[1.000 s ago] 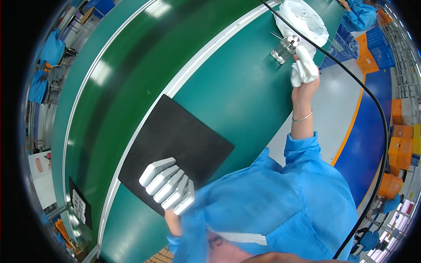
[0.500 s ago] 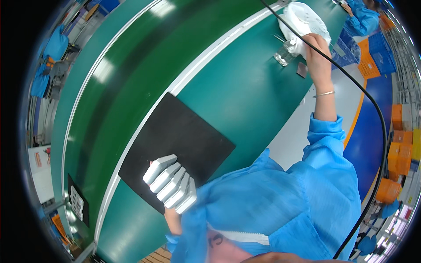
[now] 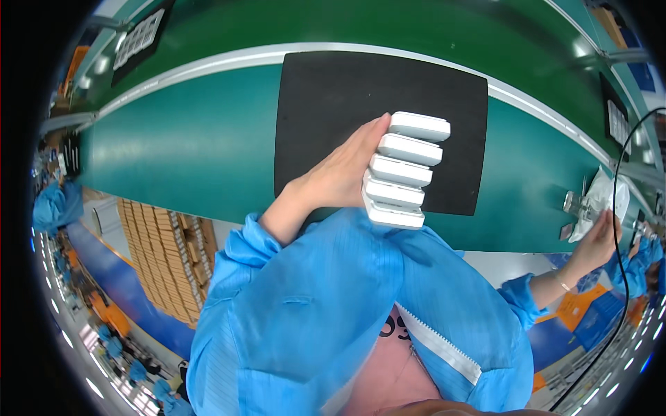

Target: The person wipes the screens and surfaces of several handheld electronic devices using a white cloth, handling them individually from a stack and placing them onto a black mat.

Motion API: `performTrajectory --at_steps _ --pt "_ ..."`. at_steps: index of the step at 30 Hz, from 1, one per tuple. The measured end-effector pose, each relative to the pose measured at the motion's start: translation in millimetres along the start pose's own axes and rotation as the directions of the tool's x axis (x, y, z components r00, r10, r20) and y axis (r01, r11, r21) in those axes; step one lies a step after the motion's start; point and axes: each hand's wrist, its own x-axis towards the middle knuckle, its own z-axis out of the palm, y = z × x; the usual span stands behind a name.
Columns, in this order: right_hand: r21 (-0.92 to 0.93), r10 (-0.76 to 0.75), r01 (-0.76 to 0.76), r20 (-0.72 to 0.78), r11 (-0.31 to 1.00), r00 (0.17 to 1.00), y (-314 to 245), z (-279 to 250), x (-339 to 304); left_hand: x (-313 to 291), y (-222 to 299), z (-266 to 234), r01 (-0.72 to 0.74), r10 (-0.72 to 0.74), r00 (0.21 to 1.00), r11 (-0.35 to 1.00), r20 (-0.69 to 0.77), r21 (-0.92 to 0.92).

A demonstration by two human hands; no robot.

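Note:
Over the black mat [image 3: 333, 104], my left hand [image 3: 340, 170] is closed round a row of several white, flat, round-cornered cases [image 3: 401, 172], stacked face to face and slightly fanned. Its fingers are partly hidden behind them. At the far right my right hand [image 3: 595, 243] reaches out, its bent fingers closed on the edge of a crumpled white cloth or bag [image 3: 605, 194]. Beside that cloth stands a small clear glass container [image 3: 573, 203]. A small dark square piece [image 3: 566, 231] lies close to it, near the table edge.
The green table [image 3: 187, 139] runs along a white rail, with a green belt [image 3: 229, 35] beyond. Trays of white pieces [image 3: 142, 35] rest at the far left and far right. A black cable [image 3: 616, 208] hangs at the right. Stacked cardboard [image 3: 159, 249] stands below left; a co-worker's sleeve [image 3: 642, 267] shows right.
The view has swung, placing the mat and the white cases near the middle. My right hand remains at the white cloth; my left hand still holds the cases.

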Motion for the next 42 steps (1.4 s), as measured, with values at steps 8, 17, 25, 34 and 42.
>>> performTrajectory --at_steps 8,17,25,34,42 --pt "0.934 -0.584 0.205 0.004 0.292 0.812 -216 -32 -29 -9 -9 5 -0.03 0.028 0.999 0.998 -0.043 -0.047" --pt "0.836 -0.83 0.543 -0.245 0.082 0.502 -257 -35 -13 -3 -1 7 -0.07 0.068 0.997 0.997 -0.049 -0.043" --pt "0.791 -0.922 0.606 -0.173 0.079 0.346 -256 -54 4 -5 3 5 0.045 -0.047 0.999 0.996 -0.024 -0.084" --pt "0.779 -0.94 0.625 -0.173 0.053 0.295 -268 -56 9 0 5 4 0.042 -0.044 0.999 0.995 -0.022 -0.089" --pt "0.816 -0.9 0.575 -0.208 0.056 0.383 -265 -47 20 -6 7 2 0.003 -0.002 1.0 0.999 0.007 -0.051"
